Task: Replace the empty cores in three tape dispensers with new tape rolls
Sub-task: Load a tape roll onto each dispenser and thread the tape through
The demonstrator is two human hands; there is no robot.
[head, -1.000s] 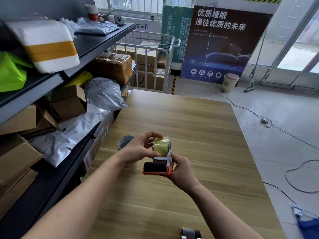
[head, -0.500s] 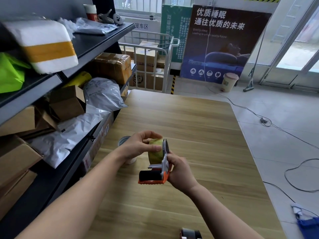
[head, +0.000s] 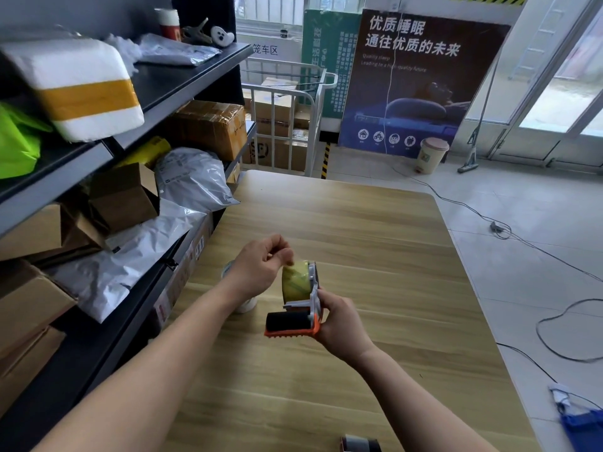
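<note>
the right hand [head: 339,324] curls round the tape dispenser [head: 292,333] from 3 o'clock, steadying it above the table [head: 375,249], black roller toward the camera. the yellow tape roll [head: 295,283] sits mounted at 12 o'clock of the roller. the left hand [head: 257,272], at 10 o'clock, pinches the roll's top, probably hunting the loose end. 0.5 s ago its fingers lay across the roll.

A roll [head: 247,306] sits half-hidden behind the left hand [head: 261,272]; another dispenser [head: 360,445] is edge-cropped.
</note>
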